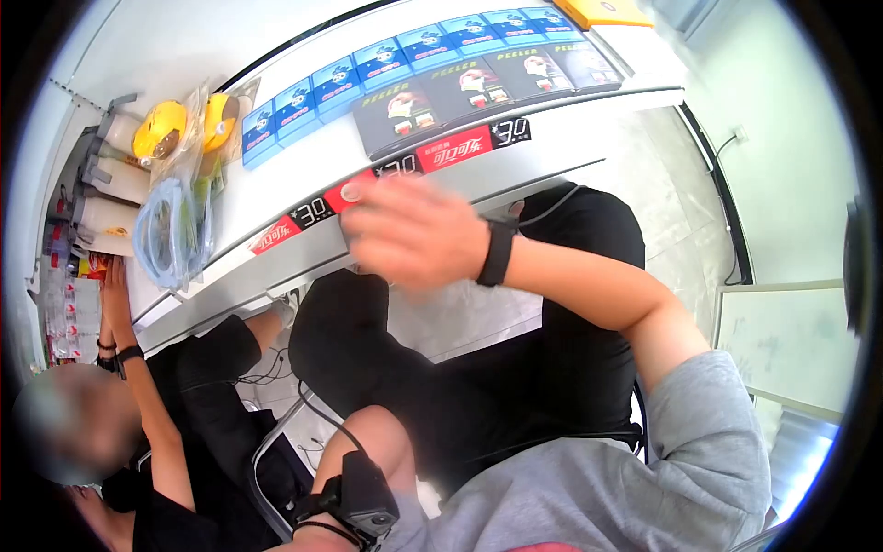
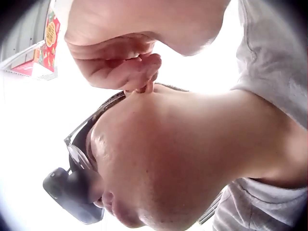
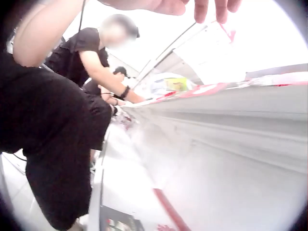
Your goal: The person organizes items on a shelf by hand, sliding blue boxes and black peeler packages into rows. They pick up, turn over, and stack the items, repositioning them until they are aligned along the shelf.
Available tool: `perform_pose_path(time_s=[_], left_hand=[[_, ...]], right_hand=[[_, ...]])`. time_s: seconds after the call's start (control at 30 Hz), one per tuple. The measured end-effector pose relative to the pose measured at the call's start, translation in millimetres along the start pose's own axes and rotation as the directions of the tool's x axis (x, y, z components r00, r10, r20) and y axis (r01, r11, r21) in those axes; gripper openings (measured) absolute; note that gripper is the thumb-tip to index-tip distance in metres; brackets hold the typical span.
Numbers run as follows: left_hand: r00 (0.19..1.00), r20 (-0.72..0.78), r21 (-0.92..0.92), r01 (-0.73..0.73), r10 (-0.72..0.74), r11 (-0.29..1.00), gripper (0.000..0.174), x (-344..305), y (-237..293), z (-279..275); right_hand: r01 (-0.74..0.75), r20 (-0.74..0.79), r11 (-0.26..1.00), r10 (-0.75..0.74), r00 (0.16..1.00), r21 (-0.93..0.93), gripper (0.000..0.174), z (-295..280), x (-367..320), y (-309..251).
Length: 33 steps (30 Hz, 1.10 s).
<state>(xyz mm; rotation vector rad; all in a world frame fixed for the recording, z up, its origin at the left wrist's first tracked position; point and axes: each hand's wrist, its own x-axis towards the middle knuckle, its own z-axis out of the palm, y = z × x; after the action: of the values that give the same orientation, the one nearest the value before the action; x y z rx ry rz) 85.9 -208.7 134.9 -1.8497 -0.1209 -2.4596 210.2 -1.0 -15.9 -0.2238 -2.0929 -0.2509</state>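
My right hand (image 1: 414, 230), slightly blurred, hovers over the shelf's front edge with its fingers spread loosely, and nothing shows in it. It partly covers the red and black price strip (image 1: 455, 149). In the right wrist view the fingertips of the right hand (image 3: 211, 8) hang down at the top. The left hand (image 2: 113, 60) is raised beside the head, its fingers curled against the ear area; no object shows in them. In the head view only the left wrist with its camera shows. Black peeler boxes (image 1: 469, 87) stand behind the strip, with blue boxes (image 1: 382, 60) behind them.
Yellow items (image 1: 161, 129) and a pale blue ring-shaped item (image 1: 166, 235) in clear plastic hang at the left. Another person (image 1: 161, 414) in black reaches to the shelf at far left. A yellow box (image 1: 602, 11) lies at the back right. Cables run near the legs.
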Motion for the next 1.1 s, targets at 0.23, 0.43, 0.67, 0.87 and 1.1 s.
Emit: perform_pose_path(time_s=[0.23, 0.43, 0.67, 0.87, 1.1], left_hand=[[0.997, 0.041, 0.000, -0.065, 0.065, 0.998, 0.013, -0.9, -13.7, 4.4], [0.998, 0.056, -0.386, 0.011, 0.012, 0.922, 0.019, 1.5, -33.6, 19.6], [0.949, 0.284, -0.505, 0.267, -0.133, 0.821, 0.026, 4.8, -26.9, 11.5], [0.934, 0.313, -0.486, 0.315, -0.174, 0.815, 0.023, 6.1, -27.0, 9.2], [0.816, 0.514, -0.424, 0.510, -0.265, 0.748, 0.012, 15.7, -22.3, 2.9]], right_hand=[[-0.228, 0.116, 0.902, 0.288, 0.951, -0.366, 0.044, -11.1, -8.8, 51.8], [-0.169, 0.129, 0.940, 0.215, 0.968, -0.296, 0.040, -21.7, -8.1, 60.7], [0.041, 0.073, 0.972, -0.025, 0.997, -0.230, 0.021, -35.8, -5.0, 42.7], [0.128, 0.001, 0.909, -0.140, 0.990, 0.397, 0.028, -23.2, -19.1, 0.3], [-0.290, 0.875, 0.957, 0.115, 0.470, 0.029, 0.011, 2.2, -76.4, 32.4]])
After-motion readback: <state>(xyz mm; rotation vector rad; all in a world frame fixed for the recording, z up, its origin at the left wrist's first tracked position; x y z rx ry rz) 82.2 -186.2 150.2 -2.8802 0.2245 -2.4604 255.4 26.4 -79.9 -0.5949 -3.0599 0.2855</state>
